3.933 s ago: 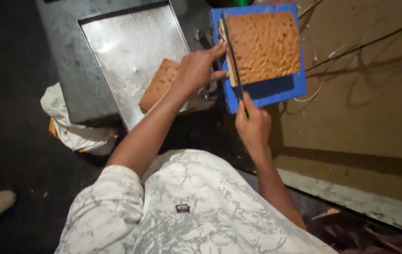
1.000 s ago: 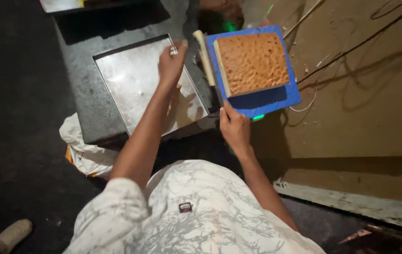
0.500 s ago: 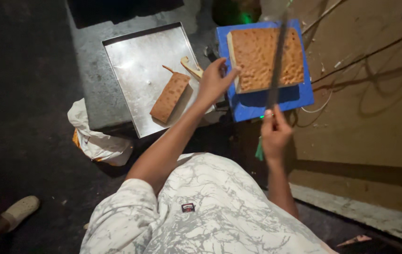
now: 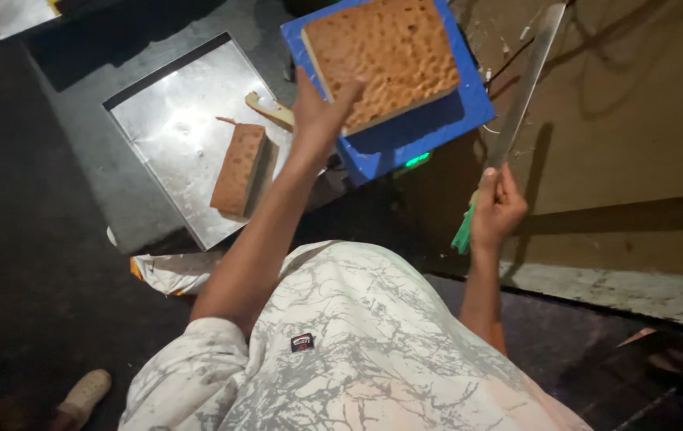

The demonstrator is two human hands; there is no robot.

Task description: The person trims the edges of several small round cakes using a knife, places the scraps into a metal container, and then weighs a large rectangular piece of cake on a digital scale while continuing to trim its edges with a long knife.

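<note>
Beside the blue board: everything below is being placed against that one board (image 4: 429, 136).
Right grip: the right hand (image 4: 497, 209) is closing in a fist around the green handle (image 4: 463, 231) of a long knife (image 4: 523, 88), thumb lying up toward the blade.
Knife: its flat blade is pointing up and away, hanging to the right of the blue board and clear of it, apparently so the edge stays off the cake while the other hand works.
Left grip: the left hand (image 4: 317, 120) is spreading its fingers open and pressing on the near left corner of the cake slab (image 4: 381, 60), not clasping anything, seemingly to steady it.
Cake slab: the brown, pitted slab is lying flat on the blue board, covering most of it, a bare blue strip showing along the near edge.
Cut piece: a narrow brown bar (image 4: 239, 168) is lying on the steel tray (image 4: 166, 120), left of the blue board and well apart from the slab.
Trimmings: a pale crust strip (image 4: 269, 110) is resting on the tray between the bar and the blue board.
Tray: it is sitting on a grey surface just left of the board, within the left arm's reach.
</note>
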